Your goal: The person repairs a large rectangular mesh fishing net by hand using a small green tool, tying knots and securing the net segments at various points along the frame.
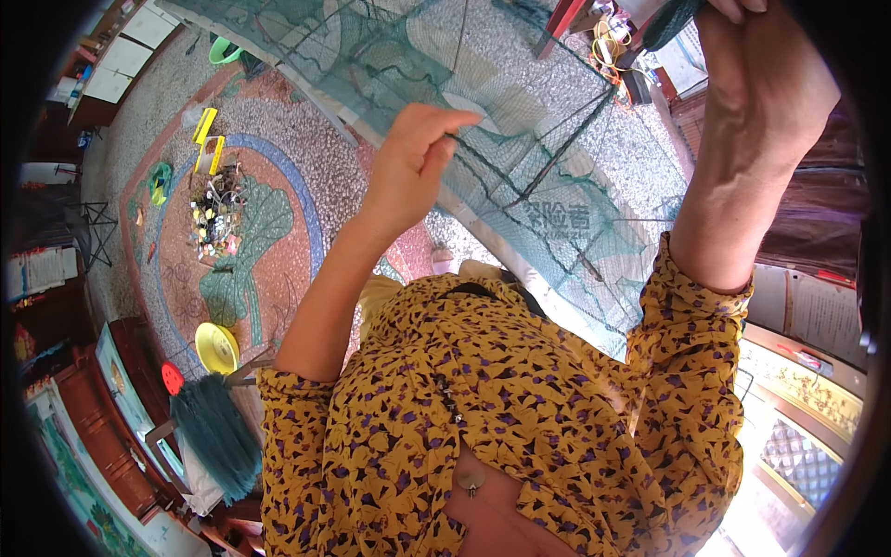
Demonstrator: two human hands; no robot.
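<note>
A dark green mesh net [557, 218] with dark cords spreads across a pale-topped surface in front of me. My left hand [413, 167] is closed at the net's near side, its index finger pointing right and its thumb curled under. A dark cord of the net runs out from between these fingers. Raised high at the upper right, my right hand [747, 14] is partly cut off by the picture's edge. A bunched piece of dark green netting [673, 23] hangs from its fingers.
On the patterned floor at left lie a heap of small items [215, 218], yellow trays [212, 153] and a yellow basin [217, 348]. Teal strands [215, 436] hang at lower left. A green basin [224, 51] stands farther off. Coiled cables [608, 46] lie beyond the net.
</note>
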